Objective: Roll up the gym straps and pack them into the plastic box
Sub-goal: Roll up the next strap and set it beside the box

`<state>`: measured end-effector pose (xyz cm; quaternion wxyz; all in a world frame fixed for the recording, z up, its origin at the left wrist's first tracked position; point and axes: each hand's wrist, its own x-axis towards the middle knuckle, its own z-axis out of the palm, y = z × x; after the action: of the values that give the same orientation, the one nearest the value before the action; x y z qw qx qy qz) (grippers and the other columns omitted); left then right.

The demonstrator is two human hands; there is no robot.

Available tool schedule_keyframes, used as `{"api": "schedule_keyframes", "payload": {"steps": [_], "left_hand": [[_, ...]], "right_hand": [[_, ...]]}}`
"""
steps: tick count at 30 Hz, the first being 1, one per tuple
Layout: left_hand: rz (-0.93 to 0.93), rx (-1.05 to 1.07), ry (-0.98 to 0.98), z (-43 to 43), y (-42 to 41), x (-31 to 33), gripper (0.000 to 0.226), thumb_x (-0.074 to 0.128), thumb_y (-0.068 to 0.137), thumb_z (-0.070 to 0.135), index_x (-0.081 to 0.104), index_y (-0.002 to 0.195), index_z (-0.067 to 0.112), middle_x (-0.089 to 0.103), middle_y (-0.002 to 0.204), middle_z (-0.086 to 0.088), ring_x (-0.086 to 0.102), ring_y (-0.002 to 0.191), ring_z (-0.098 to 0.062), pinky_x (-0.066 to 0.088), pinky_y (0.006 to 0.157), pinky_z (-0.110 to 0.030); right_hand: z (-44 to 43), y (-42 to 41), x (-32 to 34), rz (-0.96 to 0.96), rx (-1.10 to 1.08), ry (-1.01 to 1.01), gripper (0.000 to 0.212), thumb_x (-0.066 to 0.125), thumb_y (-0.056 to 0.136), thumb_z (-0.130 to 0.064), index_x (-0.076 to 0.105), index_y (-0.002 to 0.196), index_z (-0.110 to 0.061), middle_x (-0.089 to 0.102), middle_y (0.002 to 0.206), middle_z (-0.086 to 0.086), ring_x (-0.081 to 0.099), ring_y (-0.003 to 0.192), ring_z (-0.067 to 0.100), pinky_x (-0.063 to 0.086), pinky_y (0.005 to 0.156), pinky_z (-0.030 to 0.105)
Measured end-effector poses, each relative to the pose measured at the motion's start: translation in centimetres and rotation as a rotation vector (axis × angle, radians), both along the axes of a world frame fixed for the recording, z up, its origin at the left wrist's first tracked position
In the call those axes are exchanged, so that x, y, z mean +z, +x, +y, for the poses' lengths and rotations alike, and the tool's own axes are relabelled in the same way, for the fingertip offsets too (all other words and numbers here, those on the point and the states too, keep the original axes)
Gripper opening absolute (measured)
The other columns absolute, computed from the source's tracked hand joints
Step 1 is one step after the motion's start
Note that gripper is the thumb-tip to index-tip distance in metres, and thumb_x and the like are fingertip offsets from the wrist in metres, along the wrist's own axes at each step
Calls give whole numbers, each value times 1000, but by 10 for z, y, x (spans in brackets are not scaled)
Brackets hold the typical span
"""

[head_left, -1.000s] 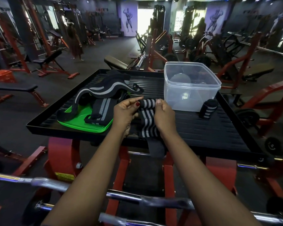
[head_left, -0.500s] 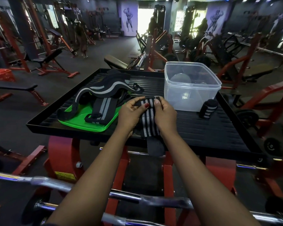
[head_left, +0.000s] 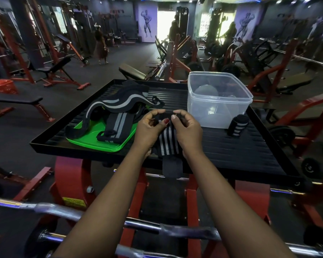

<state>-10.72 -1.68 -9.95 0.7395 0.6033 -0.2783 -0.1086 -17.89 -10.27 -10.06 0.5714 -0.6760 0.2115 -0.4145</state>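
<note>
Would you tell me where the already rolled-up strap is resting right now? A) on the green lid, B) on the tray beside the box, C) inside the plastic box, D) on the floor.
B: the rolled strap stands on the black tray, just right of the plastic box.

Black white-striped strap (head_left: pixel 167 140) flat, tail overhanging edge, rolled strap (head_left: pixel 238 125) beside open clear box (head_left: pixel 219 99)

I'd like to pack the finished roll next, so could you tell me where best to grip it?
Grip the rolled strap around its round middle, coming from above; it stands beside the plastic box, right side unobstructed, so a hand can close across it, I'd judge.
</note>
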Motion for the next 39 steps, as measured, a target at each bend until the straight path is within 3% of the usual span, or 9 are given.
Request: {"api": "schedule_keyframes", "payload": {"steps": [6, 10, 13, 15, 19, 22, 31, 36, 39], "left_hand": [[64, 21, 10, -1, 2, -2, 29, 63, 87, 1, 62, 115, 9, 68, 89, -11, 65, 78, -12, 54, 76, -21], [25, 97, 63, -1, 4, -2, 31, 67, 81, -4, 65, 108, 9, 70, 82, -5, 66, 72, -7, 53, 70, -19], [24, 107, 47, 0, 4, -1, 34, 68, 78, -8, 65, 108, 7, 70, 91, -6, 66, 79, -8, 54, 75, -20], [-3, 96, 33, 1, 3, -1, 35, 67, 77, -10, 64, 108, 7, 69, 98, -6, 66, 86, -8, 53, 78, -20], [-19, 26, -5, 2, 1, 0, 35, 66, 81, -7, 63, 112, 8, 68, 102, -4, 65, 92, -7, 54, 83, -22], [0, 14, -36, 1, -2, 1, 28, 65, 84, -1, 65, 111, 8, 68, 104, -5, 65, 94, -9, 54, 87, -27], [-56, 78, -56, 2, -2, 2, 24, 63, 79, -14, 65, 97, 2, 65, 101, -6, 65, 87, -4, 53, 78, -18], [-49, 58, -72, 2, -1, 2, 32, 59, 78, -19, 63, 88, 11, 64, 95, 0, 65, 81, 2, 52, 74, -16], [-46, 30, -57, 2, -3, 4, 37, 57, 79, -20, 60, 105, 7, 65, 98, 0, 66, 79, 3, 52, 72, -14]], "right_hand": [[-2, 1, -3, 16, 9, -23, 29, 63, 89, -7, 64, 90, -36, 69, 93, -10, 64, 90, 5, 52, 85, 25], [-2, 3, -5, 34, 23, 7, 24, 64, 87, -13, 64, 87, -37, 69, 96, -8, 65, 94, 11, 54, 91, 35], [-1, 3, -5, 29, 29, 2, 12, 70, 81, -28, 65, 86, -37, 70, 99, -5, 65, 97, 16, 54, 91, 43], [-1, 4, -5, 30, 22, -27, 19, 72, 81, -22, 61, 85, -38, 69, 100, -4, 64, 92, 17, 54, 88, 45], [-2, 4, -5, 17, 22, -54, 37, 70, 83, -9, 60, 97, -42, 68, 107, -8, 65, 96, 15, 54, 91, 41], [-3, 4, -5, 24, 23, -57, 41, 69, 82, -6, 62, 91, -45, 69, 106, -9, 65, 102, 14, 53, 95, 42], [-2, 1, -3, 11, 50, -18, 14, 70, 86, -23, 64, 94, -32, 67, 104, -8, 62, 99, 9, 54, 89, 33], [-2, 5, -5, 20, 59, 39, 36, 74, 83, -18, 61, 115, -28, 65, 107, -5, 62, 93, 7, 53, 85, 24], [-3, 4, -4, 42, 73, 85, 33, 70, 86, -9, 62, 113, -27, 68, 101, -2, 66, 87, 12, 57, 84, 31]]}}
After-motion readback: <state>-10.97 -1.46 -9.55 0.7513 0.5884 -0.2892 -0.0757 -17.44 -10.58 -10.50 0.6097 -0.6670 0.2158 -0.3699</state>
